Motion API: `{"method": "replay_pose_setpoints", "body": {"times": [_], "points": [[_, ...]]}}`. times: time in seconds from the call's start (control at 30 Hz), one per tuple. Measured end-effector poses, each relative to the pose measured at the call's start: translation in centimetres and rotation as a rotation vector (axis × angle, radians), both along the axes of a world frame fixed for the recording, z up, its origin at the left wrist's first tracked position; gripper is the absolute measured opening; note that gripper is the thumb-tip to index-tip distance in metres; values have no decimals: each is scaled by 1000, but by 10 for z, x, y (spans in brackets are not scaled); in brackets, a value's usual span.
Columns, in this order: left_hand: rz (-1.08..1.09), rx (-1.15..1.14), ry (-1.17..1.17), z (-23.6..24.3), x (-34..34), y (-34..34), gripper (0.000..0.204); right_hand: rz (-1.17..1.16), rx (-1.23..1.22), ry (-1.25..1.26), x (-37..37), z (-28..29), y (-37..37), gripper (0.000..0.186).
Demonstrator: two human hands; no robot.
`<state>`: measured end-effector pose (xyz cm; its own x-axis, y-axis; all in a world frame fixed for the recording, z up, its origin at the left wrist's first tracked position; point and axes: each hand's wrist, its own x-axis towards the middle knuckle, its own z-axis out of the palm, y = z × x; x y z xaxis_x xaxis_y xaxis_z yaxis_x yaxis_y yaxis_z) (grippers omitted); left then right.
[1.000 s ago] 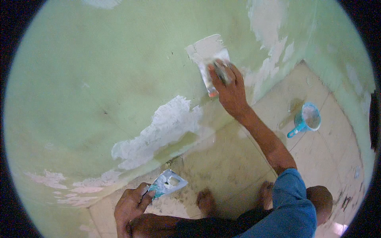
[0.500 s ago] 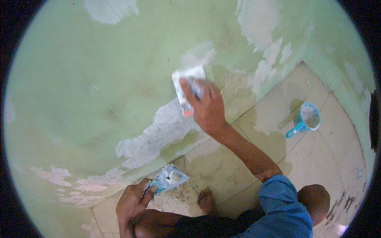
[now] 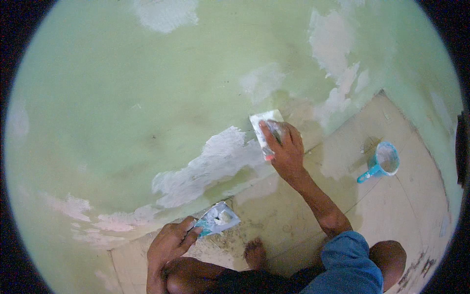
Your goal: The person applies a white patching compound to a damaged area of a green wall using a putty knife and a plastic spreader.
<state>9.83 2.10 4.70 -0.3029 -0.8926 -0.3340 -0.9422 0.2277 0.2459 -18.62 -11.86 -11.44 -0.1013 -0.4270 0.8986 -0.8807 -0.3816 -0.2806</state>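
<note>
The left hand's [image 3: 170, 242] grip is closed round the scraper [image 3: 206, 227], above the knee [image 3: 192, 277]. Putty [image 3: 221, 215] on its blade could drop if the blade tips. The scraper points right and slightly up in view, its long axis slanting that way. Farther out, the right hand's [image 3: 289, 156] grip is closed on the spreader [image 3: 264, 119], apparently against the wall [image 3: 122, 108] beside a white patch [image 3: 210, 161]; uneven pressure could leave ridges. Its long axis runs nearly up-down, top leaning left.
</note>
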Motion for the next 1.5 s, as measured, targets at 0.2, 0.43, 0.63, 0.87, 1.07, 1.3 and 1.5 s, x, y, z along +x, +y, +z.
{"method": "replay_pose_setpoints", "body": {"times": [0.2,0.43,0.63,0.87,1.07,1.3,1.5], "points": [[-93,-21,4,-7,15,-3,27,-45,-106,48,8,41,-16,52],[-154,-64,-5,1,5,-4,29,-80,-243,-43,-1,84,-22,45],[-69,-1,23,-11,18,-3,25,17,-62,-683,-26,23,-7,39],[34,78,-33,-18,11,-4,21,821,-60,-2156,-11,-48,51,37],[3,25,2,-20,13,-4,18,899,224,-1989,-1,-86,57,35],[8,-12,33,-23,20,-4,18,1226,224,-1913,-1,-71,67,37],[93,48,36,-18,13,-2,19,1394,230,-2163,3,-74,62,57]]}}
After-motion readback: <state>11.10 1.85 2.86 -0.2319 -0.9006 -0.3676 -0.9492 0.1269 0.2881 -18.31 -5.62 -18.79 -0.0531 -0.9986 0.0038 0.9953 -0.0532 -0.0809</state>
